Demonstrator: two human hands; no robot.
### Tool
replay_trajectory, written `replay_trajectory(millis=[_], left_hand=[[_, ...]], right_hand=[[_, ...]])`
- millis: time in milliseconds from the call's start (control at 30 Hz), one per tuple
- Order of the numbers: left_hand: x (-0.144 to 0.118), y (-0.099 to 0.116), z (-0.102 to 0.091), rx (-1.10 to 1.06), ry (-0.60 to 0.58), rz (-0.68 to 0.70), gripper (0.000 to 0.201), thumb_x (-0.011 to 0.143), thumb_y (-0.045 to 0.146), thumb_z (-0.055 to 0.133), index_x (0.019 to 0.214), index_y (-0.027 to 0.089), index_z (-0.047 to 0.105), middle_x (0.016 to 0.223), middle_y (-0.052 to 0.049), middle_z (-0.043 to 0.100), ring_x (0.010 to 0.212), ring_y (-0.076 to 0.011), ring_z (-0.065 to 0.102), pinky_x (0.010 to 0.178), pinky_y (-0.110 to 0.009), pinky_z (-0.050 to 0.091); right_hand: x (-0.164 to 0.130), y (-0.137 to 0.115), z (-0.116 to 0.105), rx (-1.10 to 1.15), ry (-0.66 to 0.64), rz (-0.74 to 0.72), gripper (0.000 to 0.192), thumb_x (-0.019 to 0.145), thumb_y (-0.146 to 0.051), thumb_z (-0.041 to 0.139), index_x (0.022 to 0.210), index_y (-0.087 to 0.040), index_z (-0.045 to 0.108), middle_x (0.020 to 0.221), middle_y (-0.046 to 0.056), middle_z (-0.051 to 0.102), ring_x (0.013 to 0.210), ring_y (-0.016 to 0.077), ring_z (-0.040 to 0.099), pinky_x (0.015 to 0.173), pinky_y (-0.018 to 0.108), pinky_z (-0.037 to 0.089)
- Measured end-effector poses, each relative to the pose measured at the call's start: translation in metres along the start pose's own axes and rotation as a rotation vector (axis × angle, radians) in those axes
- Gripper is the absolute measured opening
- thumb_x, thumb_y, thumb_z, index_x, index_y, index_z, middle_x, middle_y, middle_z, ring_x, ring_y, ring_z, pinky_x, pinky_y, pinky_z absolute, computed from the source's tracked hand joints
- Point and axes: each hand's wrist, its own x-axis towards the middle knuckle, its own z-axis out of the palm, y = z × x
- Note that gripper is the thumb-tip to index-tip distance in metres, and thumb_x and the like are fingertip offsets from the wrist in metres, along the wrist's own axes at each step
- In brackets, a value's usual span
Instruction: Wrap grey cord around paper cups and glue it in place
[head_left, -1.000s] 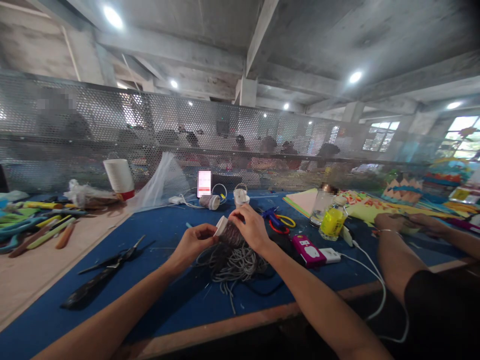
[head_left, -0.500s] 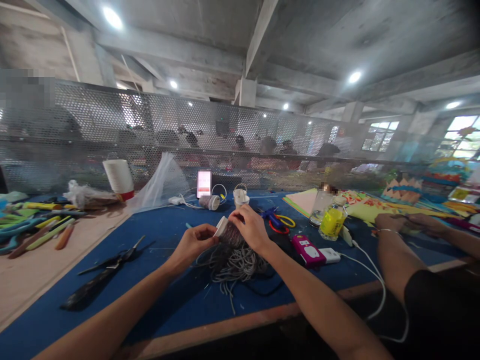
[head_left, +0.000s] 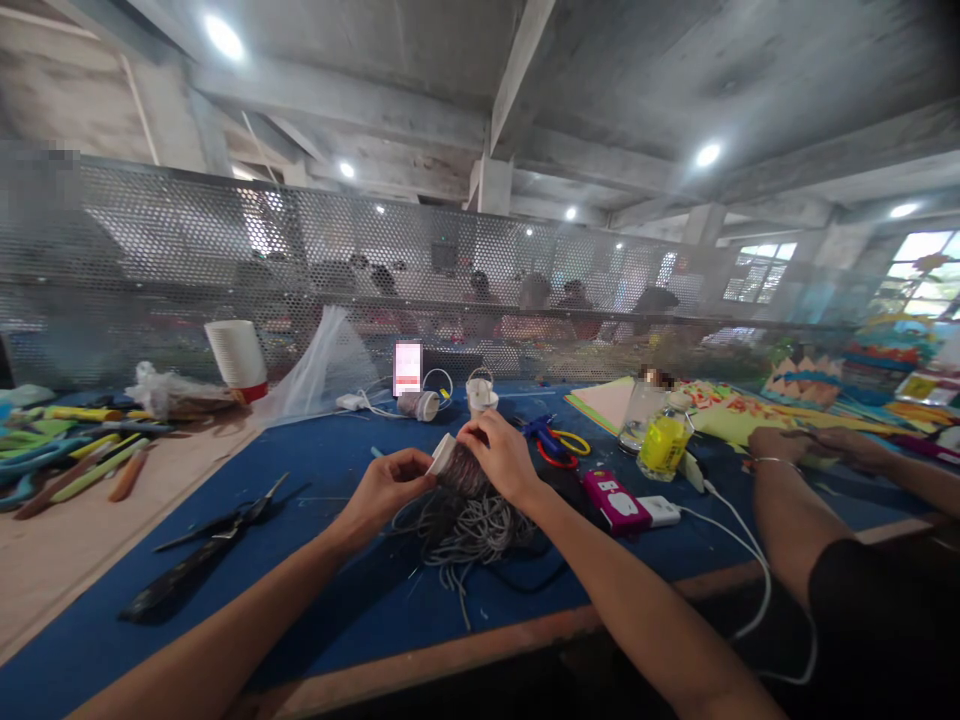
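Near the middle of the blue mat is a small paper cup lying tilted, its side wound with brownish-grey cord and its white rim facing left. Thumb and fingers of my left hand pinch that rim. From the upper right, my right hand grips the cup's wrapped side with bent fingers; its fingertips partly hide the cord. A loose heap of grey cord lies directly beneath. Behind my hands stand a small white bucket-like cup with a handle and a cord-wrapped cup on its side.
Black-handled scissors lie left, near several tools and stacked paper cups. A phone leans at the back. Right are a blue glue gun, magenta box, yellow-labelled bottle and another person's hands.
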Motion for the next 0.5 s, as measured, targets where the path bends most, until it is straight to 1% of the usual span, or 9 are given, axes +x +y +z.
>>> replay_trajectory(millis=[200,500], left_hand=[[-0.0009,0.0020,-0.0007,0.002,-0.021,-0.015,0.021,0.066,0.031,0.074,0.079,0.015,0.067,0.073,-0.003,0.068,0.065,-0.0159,0.060,0.062,-0.026,0.045],[0.0001,-0.0005,-0.0025,-0.006,-0.029,-0.005,0.016,0.069,0.027,0.073,0.079,0.016,0.066,0.073,-0.001,0.067,0.066,-0.0129,0.058,0.064,-0.024,0.042]], right_hand=[[0.0008,0.0004,0.0001,0.003,-0.015,0.001,0.012,0.089,-0.030,0.054,0.088,-0.022,0.063,0.093,0.001,0.060,0.085,0.0129,0.058,0.076,0.023,0.043],[0.0008,0.0032,0.0011,0.019,-0.046,0.015,0.013,0.089,-0.030,0.053,0.089,-0.021,0.063,0.093,0.001,0.059,0.085,0.0133,0.058,0.077,0.024,0.042]])
